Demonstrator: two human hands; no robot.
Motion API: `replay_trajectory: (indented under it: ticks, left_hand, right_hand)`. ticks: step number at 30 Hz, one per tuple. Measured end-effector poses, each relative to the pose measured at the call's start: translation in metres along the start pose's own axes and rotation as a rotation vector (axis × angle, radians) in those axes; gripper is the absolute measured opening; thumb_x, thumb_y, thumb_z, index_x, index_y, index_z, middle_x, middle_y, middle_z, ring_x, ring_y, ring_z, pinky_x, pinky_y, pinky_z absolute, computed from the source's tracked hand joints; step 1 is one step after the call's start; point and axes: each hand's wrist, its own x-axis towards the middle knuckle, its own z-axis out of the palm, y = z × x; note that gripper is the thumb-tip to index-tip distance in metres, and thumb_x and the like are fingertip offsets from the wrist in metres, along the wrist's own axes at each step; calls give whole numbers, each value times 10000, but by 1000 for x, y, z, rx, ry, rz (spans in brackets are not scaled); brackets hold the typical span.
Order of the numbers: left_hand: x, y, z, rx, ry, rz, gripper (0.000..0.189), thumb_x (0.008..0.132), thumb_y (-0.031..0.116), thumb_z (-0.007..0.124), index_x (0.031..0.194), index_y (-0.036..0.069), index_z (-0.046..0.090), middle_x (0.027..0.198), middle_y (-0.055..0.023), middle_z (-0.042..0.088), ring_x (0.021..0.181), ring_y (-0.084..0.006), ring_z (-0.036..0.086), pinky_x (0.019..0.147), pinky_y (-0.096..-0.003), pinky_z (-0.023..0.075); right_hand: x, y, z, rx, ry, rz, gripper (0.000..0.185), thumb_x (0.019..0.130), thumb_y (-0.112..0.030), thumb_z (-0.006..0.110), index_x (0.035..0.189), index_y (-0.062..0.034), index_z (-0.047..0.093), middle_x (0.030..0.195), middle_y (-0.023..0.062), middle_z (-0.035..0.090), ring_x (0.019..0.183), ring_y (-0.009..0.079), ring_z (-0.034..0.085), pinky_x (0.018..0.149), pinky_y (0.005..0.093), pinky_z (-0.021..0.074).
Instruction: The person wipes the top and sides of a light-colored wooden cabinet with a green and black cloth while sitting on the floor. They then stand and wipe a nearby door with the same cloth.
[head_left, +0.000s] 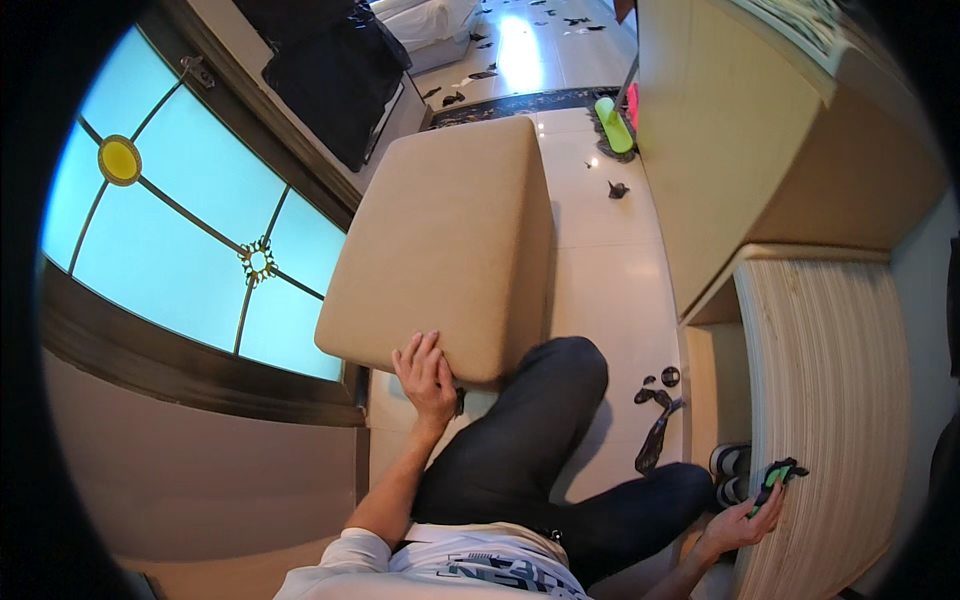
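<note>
At the near edge of a beige padded ottoman (442, 217), my left hand (429, 379) rests with its fingers on the top. A small dark scrap (460, 401) shows beside that wrist; whether it is in the palm or behind it, I cannot tell. Out to the right, my right hand (742, 523) pinches a small green and black object (775, 480), its exact kind unclear. The object is over the wood-grain top of a low shoe cabinet (832, 390). Inside the cabinet's open side, dark shoes with pale soles (729, 474) are partly hidden.
Torn black plastic scraps (654, 435) lie on the tiled floor beside my knees, with several more farther off. A green-headed mop (615, 126) leans by the tall cabinet (720, 150). A glazed door panel (187, 217) stands at left. Black sheeting (330, 82) hangs beyond it.
</note>
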Motion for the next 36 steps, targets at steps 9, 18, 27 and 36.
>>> replay_trajectory:
  ticks: [9,18,27,36]
  left_hand:
    - [53,-40,65,19,141,-33,242,850,214,582,1000,97,732,1324,-98,686,1248,-339,567,1147,-530,252]
    - [241,-184,232,206,4,23,264,993,260,576,1179,115,696,1427,-81,600,1337,-341,506,1131,-597,320]
    - [319,-110,296,64,-167,81,431,932,210,677,1345,111,611,1538,-185,488,1424,-407,449,1127,-597,398]
    - [152,231,243,-1471,-864,-158,249,993,35,648,1234,-15,686,1181,-109,743,1077,-161,691,943,-317,533]
  right_hand:
    - [64,-340,114,1034,-770,-266,334,875,-229,796,1113,-7,719,1003,204,726,949,399,696,827,420,549]
    - [107,-384,177,1038,-774,30,354,875,-172,786,1154,34,712,982,232,744,892,332,741,818,390,558]
    - [30,-223,164,748,-848,349,336,869,-88,776,1174,39,715,988,210,762,947,256,739,871,399,561]
    - [-8,-143,86,1429,-572,1010,615,796,-56,816,1371,-28,600,1274,133,615,1106,259,649,927,371,572]
